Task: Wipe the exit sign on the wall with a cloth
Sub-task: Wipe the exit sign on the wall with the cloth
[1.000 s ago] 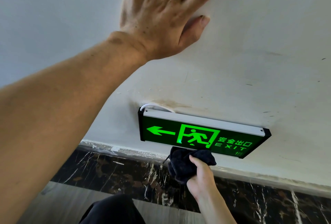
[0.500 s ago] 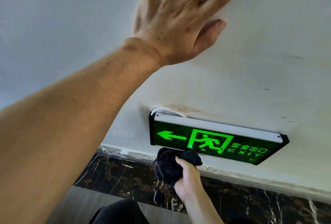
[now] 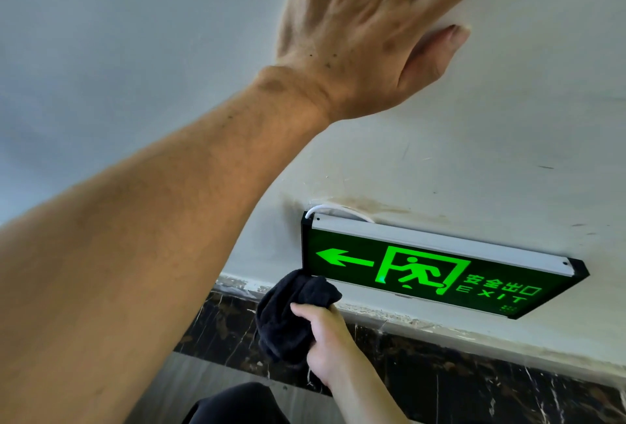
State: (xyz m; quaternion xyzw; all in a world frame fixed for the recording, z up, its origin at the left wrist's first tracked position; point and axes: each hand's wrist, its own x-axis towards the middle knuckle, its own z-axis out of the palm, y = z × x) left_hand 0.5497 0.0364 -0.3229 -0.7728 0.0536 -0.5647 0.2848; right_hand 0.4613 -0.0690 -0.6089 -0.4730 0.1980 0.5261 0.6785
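Our right hand (image 3: 327, 339), clamped on the bunched black cloth (image 3: 291, 315), has slid left along the lower edge of the exit sign (image 3: 423, 271) to its bottom-left corner. Our left hand (image 3: 366, 34) stays spread flat on the wall (image 3: 508, 119). The lit face looks unwiped so far.

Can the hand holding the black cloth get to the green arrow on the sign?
Probably yes. The right hand holds the cloth at the exit sign's lower left corner, just below the arrow, with nothing between them. The left hand rests on the wall above.
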